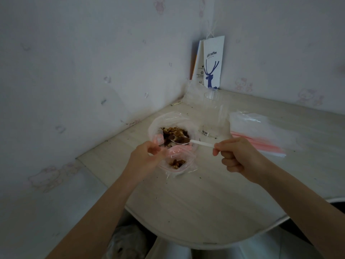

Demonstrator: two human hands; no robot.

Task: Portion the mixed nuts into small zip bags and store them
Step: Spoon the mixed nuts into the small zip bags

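A large clear bag [158,122] of mixed nuts [174,132] lies open on the table near the wall. Just in front of it sits a small zip bag [183,168] with a red seal line and a few nuts [177,163] inside. My left hand [147,156] pinches the small bag's mouth at its left edge. My right hand [235,156] grips the handle of a white plastic spoon [197,142]. The spoon's bowl holds nuts and hovers over the large bag's front edge.
A stack of empty zip bags [261,135] with pink seals lies at the right. A clear plastic wrapper [209,109] and a white paper coffee bag [212,62] stand in the corner. Crumbs dot the pale table [205,202], whose rounded front edge is near me.
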